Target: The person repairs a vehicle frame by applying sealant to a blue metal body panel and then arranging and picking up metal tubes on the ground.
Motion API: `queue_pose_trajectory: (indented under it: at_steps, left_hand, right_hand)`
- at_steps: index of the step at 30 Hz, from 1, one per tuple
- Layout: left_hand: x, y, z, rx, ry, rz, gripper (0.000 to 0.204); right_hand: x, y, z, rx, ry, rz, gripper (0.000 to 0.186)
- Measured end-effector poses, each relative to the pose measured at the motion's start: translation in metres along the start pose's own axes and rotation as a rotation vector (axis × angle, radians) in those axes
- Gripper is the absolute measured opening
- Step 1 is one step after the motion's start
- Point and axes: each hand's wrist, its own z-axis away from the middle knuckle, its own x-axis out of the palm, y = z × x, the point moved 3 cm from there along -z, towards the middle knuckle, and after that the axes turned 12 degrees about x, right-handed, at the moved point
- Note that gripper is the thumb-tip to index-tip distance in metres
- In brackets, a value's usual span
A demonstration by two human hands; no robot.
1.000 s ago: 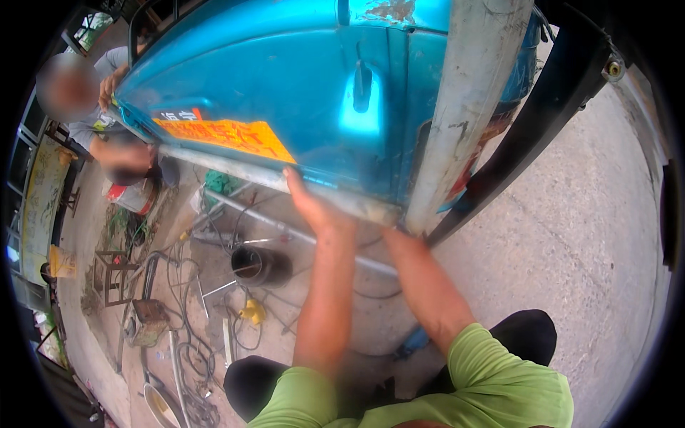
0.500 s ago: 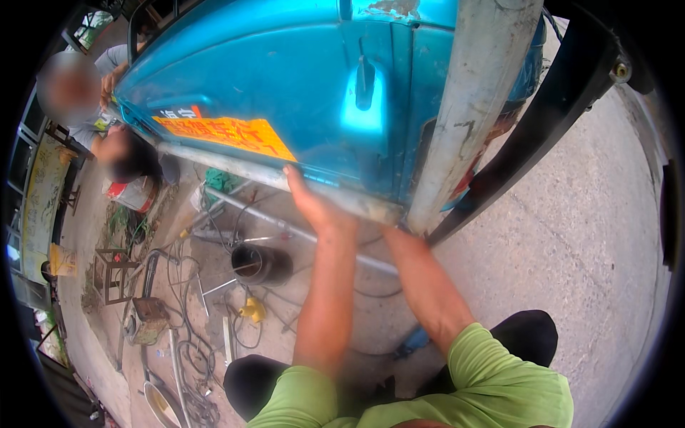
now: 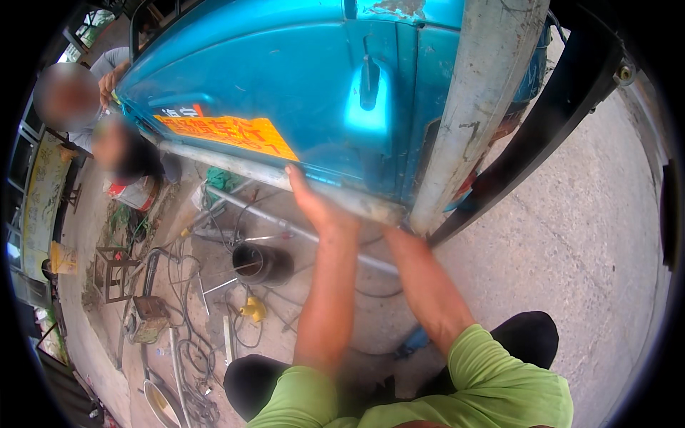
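Note:
A blue vehicle door panel (image 3: 285, 78) with an orange sticker and a dark handle fills the top of the head view. Along its lower edge runs a pale grey metal tube (image 3: 235, 165). My left hand (image 3: 319, 203) grips this tube from below, its thumb up against the near side and the other fingers hidden underneath. Just right of it, my right hand (image 3: 399, 237) reaches under the tube's right end, close to the foot of a thick grey upright post (image 3: 471, 107). Its fingers are out of sight behind the metal.
Cables, a dark metal cylinder (image 3: 260, 264), a yellow plug-like piece (image 3: 252, 309), a rusty box-shaped tool (image 3: 148, 317) and long bars lie on the concrete at left. A co-worker's hand (image 3: 107, 84) is at the panel's far left end. A black beam (image 3: 528, 157) slants down at right.
Both my hands keep their places at the tube. The panel and post appear shifted very slightly to the right in the view. The people at far left have moved their heads a little.

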Motion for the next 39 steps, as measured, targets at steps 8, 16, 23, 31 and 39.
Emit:
queue_pose_trajectory:
  at_steps: [8, 16, 23, 31, 39]
  left_hand:
    - [-0.005, -0.001, -0.001, -0.022, -0.044, 0.002, 0.058]
    - [-0.011, -0.004, -0.006, -0.037, -0.02, 0.026, 0.056]
    - [-0.016, -0.005, -0.005, -0.086, -0.056, 0.0, 0.058]
    - [-0.032, -0.005, -0.005, -0.147, -0.119, -0.018, 0.065]
    - [-0.059, -0.015, -0.008, -0.228, -0.146, -0.021, 0.073]
  right_hand:
    - [-0.001, 0.0, 0.001, 0.001, 0.001, -0.003, 0.062]
    - [-0.002, 0.002, 0.004, 0.008, -0.005, -0.013, 0.062]
    - [-0.009, 0.008, 0.013, 0.014, -0.003, -0.022, 0.063]
    - [-0.015, 0.055, 0.041, 0.123, -0.044, -0.023, 0.063]
    - [-0.065, 0.042, 0.106, 0.288, -0.125, 0.604, 0.064]
